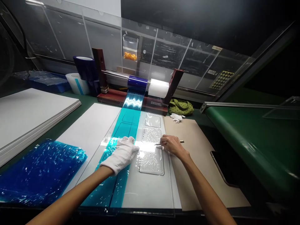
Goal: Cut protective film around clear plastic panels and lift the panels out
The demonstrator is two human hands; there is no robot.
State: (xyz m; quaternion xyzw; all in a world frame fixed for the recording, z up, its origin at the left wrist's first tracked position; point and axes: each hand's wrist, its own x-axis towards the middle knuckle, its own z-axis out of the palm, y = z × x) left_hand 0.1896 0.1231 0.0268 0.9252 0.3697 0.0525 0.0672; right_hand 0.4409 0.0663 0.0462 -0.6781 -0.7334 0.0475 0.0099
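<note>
On a green bench (pixel 86 100) below the roll (pixel 137 83), I am laying blue film (pixel 131 117) along a clear sheet (pixel 150 190), and it is now reaching the sheet's near edge. Three panels (pixel 151 162) beside the film are lying under wrinkled clear wrap (pixel 150 135). My gloved left hand (pixel 123 154) is pressing open on the film; my bare right hand (pixel 172 146) is closed, gripping a knife (pixel 181 141).

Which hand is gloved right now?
The left hand, in a white glove on the blue film; the right hand is bare, holding a slim knife.
</note>
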